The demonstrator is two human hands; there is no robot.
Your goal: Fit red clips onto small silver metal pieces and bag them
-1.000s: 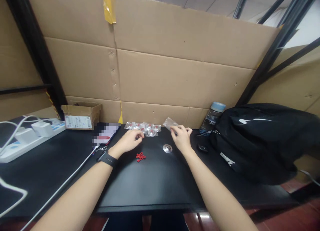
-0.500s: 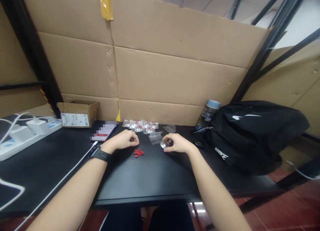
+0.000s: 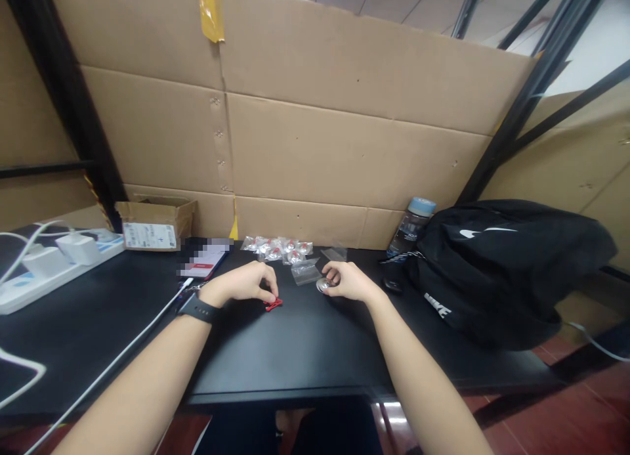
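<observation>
My left hand, with a dark watch on its wrist, reaches down to a small heap of red cords. Its thumb and fingertips pinch at the top of the heap; how much of it they grip is partly hidden. My right hand has its fingers curled round a shiny round metal disc at the table surface. Just behind that disc lies a clear plastic bag, with another clear bag farther back. Several small clear packets with silvery and red contents lie against the cardboard wall.
On the left are a white power strip with plugs, an open cardboard box and a phone on a white cable. A black backpack, a bottle and a small black object stand or lie to the right.
My left hand has moved slightly right and down onto the red cords. The disc in my right hand has tilted flatter towards the table.
</observation>
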